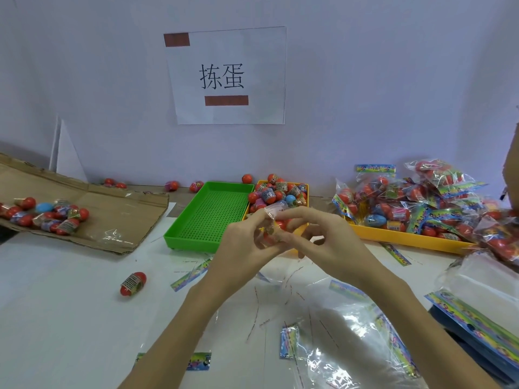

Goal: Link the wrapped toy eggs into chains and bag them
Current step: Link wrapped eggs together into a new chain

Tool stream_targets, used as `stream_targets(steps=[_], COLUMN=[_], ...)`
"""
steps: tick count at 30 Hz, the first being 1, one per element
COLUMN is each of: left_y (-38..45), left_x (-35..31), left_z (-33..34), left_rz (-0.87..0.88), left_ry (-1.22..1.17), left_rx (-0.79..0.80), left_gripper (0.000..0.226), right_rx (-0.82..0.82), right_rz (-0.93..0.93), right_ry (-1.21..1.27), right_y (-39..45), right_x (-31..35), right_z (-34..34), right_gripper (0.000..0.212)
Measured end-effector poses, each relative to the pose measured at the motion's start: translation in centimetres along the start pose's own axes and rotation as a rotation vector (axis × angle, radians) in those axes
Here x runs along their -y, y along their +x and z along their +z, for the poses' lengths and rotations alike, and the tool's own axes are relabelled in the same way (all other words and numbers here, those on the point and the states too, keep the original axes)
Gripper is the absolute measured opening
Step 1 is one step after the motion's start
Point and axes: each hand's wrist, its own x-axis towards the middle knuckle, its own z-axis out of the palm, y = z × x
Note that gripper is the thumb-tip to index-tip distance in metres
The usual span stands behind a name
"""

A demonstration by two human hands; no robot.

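Both hands meet above the middle of the table around a wrapped toy egg (271,231), red with clear film. My left hand (244,245) curls round it from the left, and a twist of film (273,211) sticks up past its fingertips. My right hand (323,242) pinches the wrapping from the right. Behind the hands a yellow tray (304,187) is heaped with loose wrapped eggs (276,193). One wrapped egg (133,283) lies alone on the white table at the left. Clear bags with colourful headers (345,332) lie flat below my hands.
A green tray (209,217) sits left of the yellow one. Flattened cardboard (118,209) at far left carries several eggs (47,216). At right a long yellow tray (404,237) holds many filled bags (421,195). A stack of unused bags (477,313) lies at the right edge.
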Motion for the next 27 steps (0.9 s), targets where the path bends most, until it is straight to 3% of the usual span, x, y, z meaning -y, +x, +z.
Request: stream_targets(steps=[9,13,16,20,24,27], left_y=[-0.1,-0.2,-0.1,0.2,0.4,0.7], left_x=[0.1,0.1,0.2,1.1,1.8,2.1], left_z=[0.0,0.0,-0.2,-1.3,-2.2,-2.6], left_rz=[0.019,0.069,0.031,-0.125,-0.290,-0.471], left_ry=[-0.007,0.116,0.118,0.120,0.101,-0.136], left_rx=[0.051,0.112,0.132,-0.014,-0.192,-0.281], left_gripper=[0.034,0.035,0.029,0.020,0.009,0.013], right_rx=[0.089,0.135,0.140,-0.075,-0.221,-0.244], right_rz=[-0.053,-0.051,-0.060,-0.020,0.079,0.104], right_ry=[-0.054,-0.149,-0.104,0.078,-0.035,-0.110], right_y=[-0.8,-0.7,-0.6,-0.3,0.0,0.2], right_x=[1.4,1.6,1.4,0.5,-1.5,-2.9], right_z=[2.1,2.8,2.9,2.2,1.6,1.7], right_gripper=[0.021,0.045,0.041,0.026,0.021,0.024])
